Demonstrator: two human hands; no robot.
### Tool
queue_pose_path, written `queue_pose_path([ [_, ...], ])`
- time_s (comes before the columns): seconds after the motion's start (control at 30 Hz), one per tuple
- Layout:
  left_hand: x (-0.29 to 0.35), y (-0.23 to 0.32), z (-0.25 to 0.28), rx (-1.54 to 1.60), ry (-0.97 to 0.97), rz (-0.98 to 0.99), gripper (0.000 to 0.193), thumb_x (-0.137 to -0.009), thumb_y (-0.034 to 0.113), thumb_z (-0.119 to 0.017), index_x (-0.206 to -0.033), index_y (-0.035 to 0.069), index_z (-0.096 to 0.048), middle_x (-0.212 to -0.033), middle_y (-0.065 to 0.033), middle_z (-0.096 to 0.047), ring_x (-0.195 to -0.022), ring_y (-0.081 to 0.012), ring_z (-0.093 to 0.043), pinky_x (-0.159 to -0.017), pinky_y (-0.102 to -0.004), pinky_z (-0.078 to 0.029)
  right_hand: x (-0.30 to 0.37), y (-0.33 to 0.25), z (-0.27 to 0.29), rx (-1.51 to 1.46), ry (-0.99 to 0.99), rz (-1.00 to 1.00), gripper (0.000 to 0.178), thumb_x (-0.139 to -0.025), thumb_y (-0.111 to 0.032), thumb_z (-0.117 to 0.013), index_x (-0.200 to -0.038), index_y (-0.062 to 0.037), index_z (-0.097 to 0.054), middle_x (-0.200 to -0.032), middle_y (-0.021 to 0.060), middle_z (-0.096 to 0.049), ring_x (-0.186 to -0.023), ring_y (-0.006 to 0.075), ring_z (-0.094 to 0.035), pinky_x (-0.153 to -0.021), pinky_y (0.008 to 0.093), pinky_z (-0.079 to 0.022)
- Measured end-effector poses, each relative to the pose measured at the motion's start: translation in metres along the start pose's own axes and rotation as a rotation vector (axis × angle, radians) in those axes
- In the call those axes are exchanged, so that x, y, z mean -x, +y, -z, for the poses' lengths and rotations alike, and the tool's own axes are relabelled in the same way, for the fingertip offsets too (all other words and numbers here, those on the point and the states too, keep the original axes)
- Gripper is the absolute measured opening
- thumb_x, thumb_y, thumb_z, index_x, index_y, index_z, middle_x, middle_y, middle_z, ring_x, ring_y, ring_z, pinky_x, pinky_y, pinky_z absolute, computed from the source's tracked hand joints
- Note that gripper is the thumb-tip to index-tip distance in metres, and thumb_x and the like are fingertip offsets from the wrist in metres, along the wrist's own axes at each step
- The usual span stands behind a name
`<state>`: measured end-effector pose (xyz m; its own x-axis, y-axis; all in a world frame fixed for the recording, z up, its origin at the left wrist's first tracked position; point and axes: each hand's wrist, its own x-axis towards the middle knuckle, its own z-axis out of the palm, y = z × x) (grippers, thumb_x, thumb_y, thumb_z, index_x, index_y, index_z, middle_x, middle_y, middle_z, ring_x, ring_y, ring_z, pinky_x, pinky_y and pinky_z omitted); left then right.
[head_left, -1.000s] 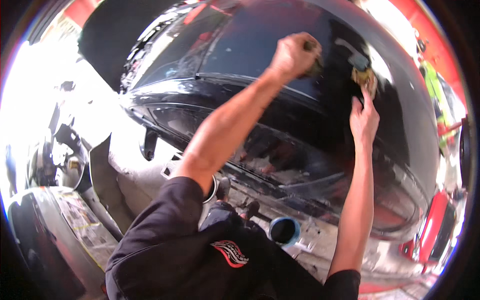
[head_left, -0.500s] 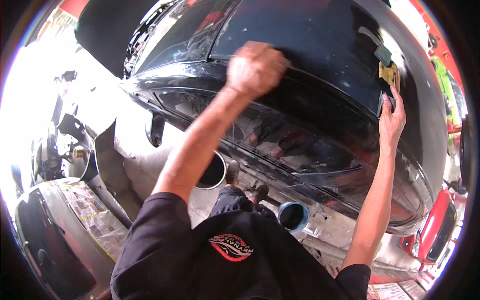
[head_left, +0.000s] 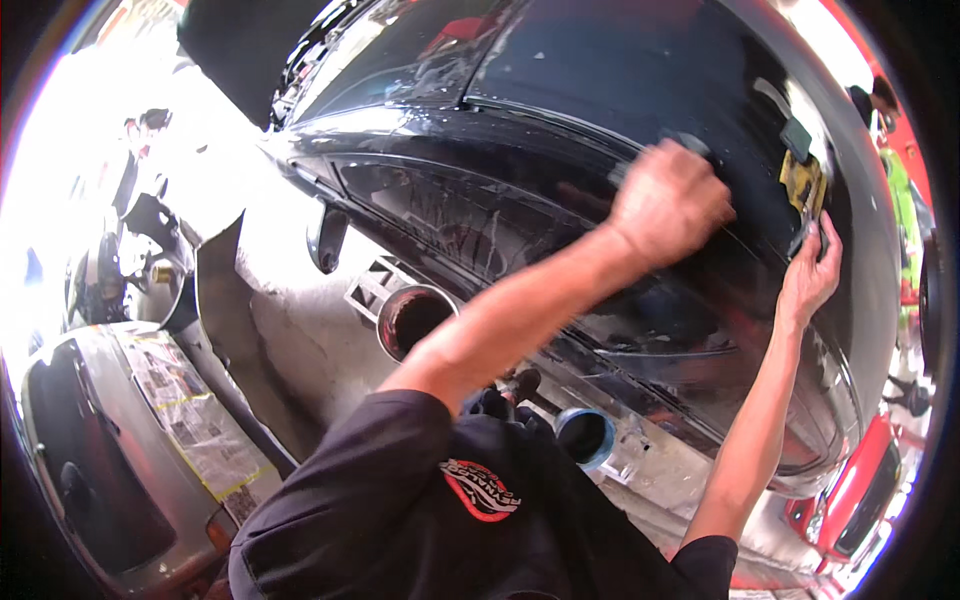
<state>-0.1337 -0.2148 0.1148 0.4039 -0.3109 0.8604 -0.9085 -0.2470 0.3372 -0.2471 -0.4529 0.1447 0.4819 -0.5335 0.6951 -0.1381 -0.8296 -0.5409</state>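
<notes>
My left hand [head_left: 672, 205] is curled into a fist over the roof edge of a glossy black car [head_left: 560, 75], smeared by motion. A greyish patch shows by its knuckles; what the fingers hold, if anything, cannot be made out. Farther right on the roof, my right hand [head_left: 812, 275] has its thumb and fingers closed on a thin dark flat piece [head_left: 797, 243]. Just beyond those fingertips lie a worn yellow pad [head_left: 800, 183] and a small grey-green block [head_left: 796, 138]. Below the roof edge, the car's dark side window [head_left: 440, 215] has streaks on it.
On the floor between me and the car stand a blue-rimmed bucket [head_left: 607, 440] and another round container [head_left: 412, 290] by a metal frame. A grey car part with newspaper masking [head_left: 180, 385] is at lower left. A red car [head_left: 868, 490] stands at right; another person [head_left: 880, 95] is beyond the roof.
My left hand has swept right along the roof edge. My right hand has shifted slightly right and down with the dark piece. The view has moved; another person now shows at upper right.
</notes>
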Motion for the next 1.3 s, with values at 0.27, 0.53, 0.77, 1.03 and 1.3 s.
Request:
queue_pose_path([
  [0.27, 0.006, -0.007, 0.014, -0.019, -0.129, -0.080, 0.015, -0.086, 0.033, -0.071, -0.078, 0.019, -0.069, -0.083, -0.0069, -0.062, -0.081, -0.0293, -0.062, -0.065, -0.0444, -0.050, 0.001, -0.006, 0.024, 0.196, 0.069, 0.067, 0.024, -0.102, -0.016, -0.066, -0.122, -0.0047, -0.072, -0.115, 0.0144, -0.076, -0.107, 0.0265, -0.073, -0.094, 0.0391, -0.055],
  [0.53, 0.085, -0.228, 0.173, -0.568, -0.125, 0.061, 0.014, -0.101, 0.018, -0.067, -0.105, 0.008, -0.075, -0.110, -0.0105, -0.071, -0.102, -0.0324, -0.063, -0.093, -0.0460, -0.049, 0.006, -0.022, -0.016, -0.176, 0.179, 0.052, 0.017, -0.094, -0.007, -0.073, -0.110, -0.0024, -0.068, -0.097, 0.0191, -0.075, -0.085, 0.0335, -0.076, -0.077, 0.0406, -0.059],
  [0.77, 0.040, -0.170, 0.131, -0.342, -0.244, 0.082, 0.015, -0.101, 0.021, -0.069, -0.104, 0.007, -0.074, -0.103, -0.0095, -0.073, -0.101, -0.0309, -0.064, -0.091, -0.0454, -0.050, 0.004, -0.007, 0.001, -0.218, 0.213, -0.170, 0.015, -0.097, -0.005, -0.071, -0.111, -0.0019, -0.066, -0.094, 0.0157, -0.073, -0.079, 0.0244, -0.071, -0.075, 0.0352, -0.056],
  [1.03, -0.024, -0.007, 0.036, -0.031, -0.411, -0.163, 0.017, -0.089, 0.026, -0.077, -0.092, 0.009, -0.074, -0.087, -0.0112, -0.069, -0.085, -0.0312, -0.065, -0.081, -0.0463, -0.052, 0.019, -0.050, -0.011, -0.503, 0.154, -0.410, 0.023, -0.099, -0.018, -0.071, -0.117, -0.0033, -0.069, -0.102, 0.0112, -0.073, -0.081, 0.0225, -0.073, -0.075, 0.0351, -0.059],
  [1.3, -0.017, -0.043, 0.027, 0.076, -0.319, -0.140, 0.019, -0.085, 0.026, -0.080, -0.080, 0.012, -0.068, -0.075, -0.0063, -0.059, -0.078, -0.0268, -0.062, -0.071, -0.0399, -0.053, 0.021, -0.091, 0.025, -0.560, -0.342, -0.505, 0.045, -0.099, -0.003, -0.069, -0.143, -0.0030, -0.057, -0.107, 0.0073, -0.069, -0.086, 0.0126, -0.067, -0.075, 0.0260, -0.054],
])
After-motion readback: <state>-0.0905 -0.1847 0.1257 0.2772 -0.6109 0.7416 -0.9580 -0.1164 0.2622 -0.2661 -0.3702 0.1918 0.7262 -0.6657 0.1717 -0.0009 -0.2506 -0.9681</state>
